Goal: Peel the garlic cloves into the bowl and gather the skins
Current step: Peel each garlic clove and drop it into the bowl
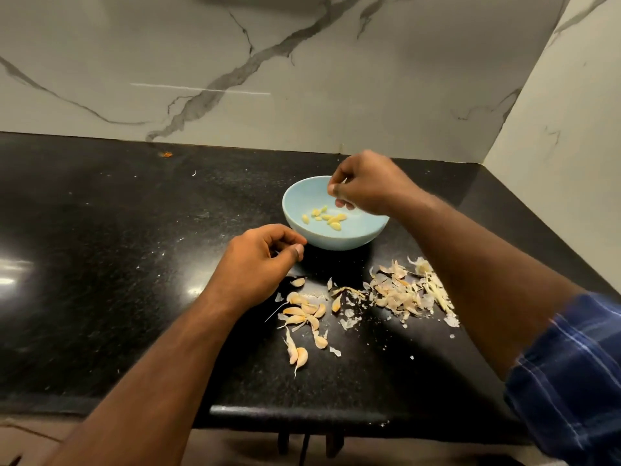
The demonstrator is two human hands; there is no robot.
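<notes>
A light blue bowl (336, 239) stands on the black counter and holds several peeled yellow cloves (327, 217). My right hand (366, 185) hovers over the bowl's right half, its fingers pinched on a small pale garlic piece; I cannot tell whether it is clove or skin. My left hand (258, 260) rests at the bowl's front left, fingers curled and thumb pressed to forefinger, with nothing showing in it. Several unpeeled cloves (304, 314) lie scattered in front of the bowl. A loose pile of papery skins (406, 290) lies to their right.
The black speckled counter (100, 264) runs far to the left, with its front edge (302, 412) near me. Marble walls (302, 79) close the back and the right side. A small orange scrap (166, 154) sits at the back wall.
</notes>
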